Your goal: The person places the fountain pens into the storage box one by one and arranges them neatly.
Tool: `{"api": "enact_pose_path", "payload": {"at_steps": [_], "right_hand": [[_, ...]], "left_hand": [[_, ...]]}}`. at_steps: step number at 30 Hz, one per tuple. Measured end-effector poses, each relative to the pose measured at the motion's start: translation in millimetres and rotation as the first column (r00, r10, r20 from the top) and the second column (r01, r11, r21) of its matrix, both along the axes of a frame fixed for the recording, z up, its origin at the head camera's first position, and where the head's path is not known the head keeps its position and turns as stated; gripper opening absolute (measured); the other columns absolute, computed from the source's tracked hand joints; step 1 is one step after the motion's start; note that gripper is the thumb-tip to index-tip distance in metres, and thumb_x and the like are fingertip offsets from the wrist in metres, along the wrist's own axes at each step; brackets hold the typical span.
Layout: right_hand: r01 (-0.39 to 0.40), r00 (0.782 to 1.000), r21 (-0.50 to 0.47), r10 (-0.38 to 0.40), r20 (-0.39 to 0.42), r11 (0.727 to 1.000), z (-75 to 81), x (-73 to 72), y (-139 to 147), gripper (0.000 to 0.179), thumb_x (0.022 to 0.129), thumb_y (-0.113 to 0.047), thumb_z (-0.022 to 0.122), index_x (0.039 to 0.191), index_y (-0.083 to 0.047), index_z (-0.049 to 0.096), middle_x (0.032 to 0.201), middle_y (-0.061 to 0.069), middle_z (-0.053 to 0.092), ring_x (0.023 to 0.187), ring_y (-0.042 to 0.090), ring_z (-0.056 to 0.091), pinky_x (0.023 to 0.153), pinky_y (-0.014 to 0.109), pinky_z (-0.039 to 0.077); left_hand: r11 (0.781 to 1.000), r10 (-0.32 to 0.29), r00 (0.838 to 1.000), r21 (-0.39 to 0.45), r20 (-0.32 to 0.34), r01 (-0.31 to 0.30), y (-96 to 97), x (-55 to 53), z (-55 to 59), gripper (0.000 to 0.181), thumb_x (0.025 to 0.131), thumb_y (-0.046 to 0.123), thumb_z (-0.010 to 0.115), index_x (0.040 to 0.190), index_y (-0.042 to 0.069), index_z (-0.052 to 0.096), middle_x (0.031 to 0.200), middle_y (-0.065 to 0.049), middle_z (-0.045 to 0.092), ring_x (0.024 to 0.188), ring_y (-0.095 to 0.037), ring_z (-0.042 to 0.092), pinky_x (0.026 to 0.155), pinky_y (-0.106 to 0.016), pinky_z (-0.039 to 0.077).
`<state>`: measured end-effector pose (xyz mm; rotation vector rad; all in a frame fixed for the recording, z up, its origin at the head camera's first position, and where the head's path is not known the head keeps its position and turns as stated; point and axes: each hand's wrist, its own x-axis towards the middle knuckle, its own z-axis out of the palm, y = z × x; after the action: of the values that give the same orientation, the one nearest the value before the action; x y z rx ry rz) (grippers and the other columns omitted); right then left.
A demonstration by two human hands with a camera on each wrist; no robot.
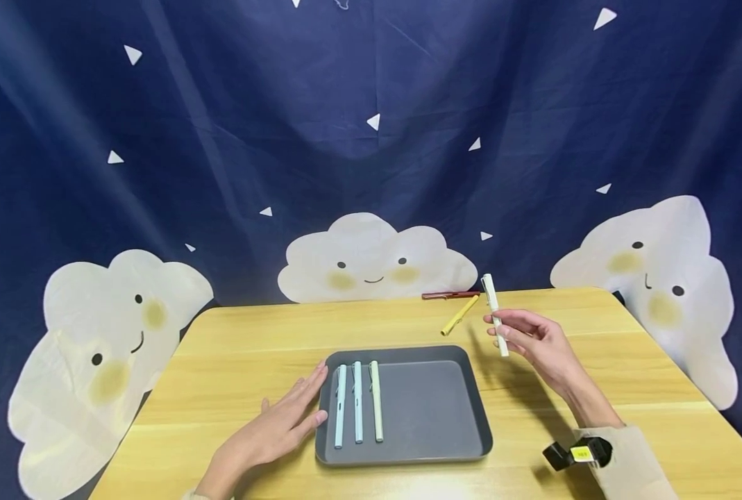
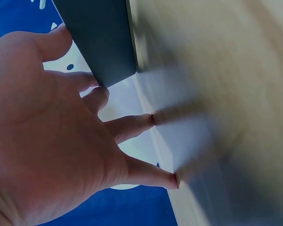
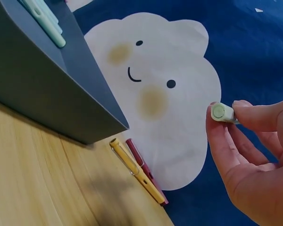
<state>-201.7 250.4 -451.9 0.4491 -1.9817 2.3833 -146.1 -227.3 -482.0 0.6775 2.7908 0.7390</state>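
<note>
Between the thumb and fingers of my right hand (image 1: 542,347) is a whitish pen (image 1: 494,312), raised above the table to the right of a dark grey tray (image 1: 433,410). The right wrist view shows that pen (image 3: 220,112) nearly end-on. My left hand (image 1: 277,423) lies against the tray's left side, fingers spread; in the left wrist view its thumb and fingertips touch the tray (image 2: 101,42) and the table. Inside the tray, side by side at the left, lie two light blue pens (image 1: 340,406) (image 1: 358,403) and a pale green pen (image 1: 377,403).
Beyond the tray's far right corner, a yellow pen (image 1: 460,316) lies slanted on the wooden table (image 1: 252,347). A dark red pen (image 1: 450,295) sits at the table's back edge. Behind hangs a dark blue cloth (image 1: 321,139) with clouds.
</note>
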Motion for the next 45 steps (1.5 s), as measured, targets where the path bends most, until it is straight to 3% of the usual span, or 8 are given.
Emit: {"api": "enact_pose_path", "payload": {"at_steps": [9,17,23,34,45], "right_hand": [[0.009,1.0,0.021,-0.009,0.002,1.0,1.7,2.5,-7.2,0.031,0.1,0.002,0.062,0.13,0.01,0.061,0.117,0.013,0.075,0.102,0.021,0.074,0.084,0.035,0.06],[0.013,0.999,0.077,-0.009,-0.053,0.997,4.6,4.0,-14.6,0.029,0.102,-0.001,0.061,0.131,0.002,0.065,0.122,0.011,0.074,0.102,0.018,0.072,0.086,0.032,0.059],[0.009,0.997,0.08,-0.002,-0.077,0.997,6.5,5.5,-19.9,0.029,0.101,0.001,0.062,0.131,0.004,0.064,0.122,0.013,0.073,0.103,0.019,0.073,0.085,0.034,0.06],[0.023,0.999,0.064,-0.02,-0.049,0.998,6.4,10.4,-27.3,0.035,0.098,0.004,0.065,0.131,0.014,0.059,0.125,0.011,0.073,0.105,0.02,0.073,0.085,0.036,0.06],[0.072,0.997,0.066,-0.071,-0.013,0.995,6.4,13.4,-35.7,0.035,0.097,0.003,0.068,0.13,0.013,0.062,0.118,0.009,0.075,0.099,0.017,0.075,0.085,0.033,0.059]], "left_hand": [[1.0,-0.006,1.0,0.001,-0.002,0.006,1.2,-2.2,2.4,0.07,0.108,0.048,0.045,0.167,0.028,0.013,0.171,0.008,0.011,0.15,-0.044,0.025,0.097,-0.09,0.007],[1.0,-0.001,1.0,0.0,0.006,0.001,1.5,-1.7,2.9,0.07,0.108,0.049,0.045,0.166,0.029,0.013,0.171,0.009,0.011,0.151,-0.043,0.024,0.098,-0.09,0.006],[1.0,0.0,1.0,0.006,0.012,0.0,1.8,-1.7,2.8,0.07,0.108,0.048,0.046,0.167,0.029,0.013,0.171,0.009,0.011,0.151,-0.044,0.024,0.098,-0.09,0.005],[1.0,-0.008,1.0,0.013,0.018,0.007,0.6,-0.7,1.2,0.07,0.108,0.049,0.045,0.167,0.029,0.012,0.171,0.009,0.01,0.151,-0.043,0.023,0.098,-0.09,0.005],[1.0,-0.008,1.0,0.017,0.024,0.007,-0.9,0.3,0.7,0.07,0.108,0.05,0.044,0.167,0.029,0.011,0.171,0.01,0.01,0.152,-0.042,0.023,0.098,-0.09,0.004]]}}
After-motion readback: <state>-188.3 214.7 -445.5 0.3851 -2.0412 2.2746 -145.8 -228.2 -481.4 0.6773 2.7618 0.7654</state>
